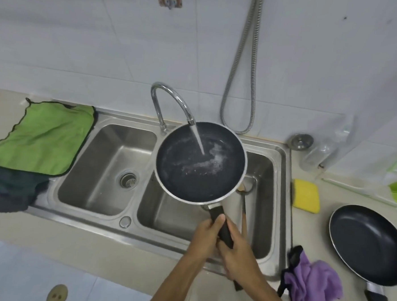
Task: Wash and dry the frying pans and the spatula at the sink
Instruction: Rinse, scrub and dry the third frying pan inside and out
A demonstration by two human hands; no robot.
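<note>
Curled round the black handle [216, 212], the left hand [205, 234] and right hand [239, 253] gripped the frying pan [191, 173] under the running tap [170, 97], above the sink's [263, 189] right basin.

This is a home kitchen: a stainless double-bowl sink [94, 167] is set into a beige counter [117, 250] against a white tiled wall [83, 38]. A curved tap [170, 97] at the far side runs onto a wet frying pan [201, 171]. A green cloth [42, 136] lies to the left, and a yellow sponge [306, 195] and a second frying pan [368, 244] to the right.
</note>
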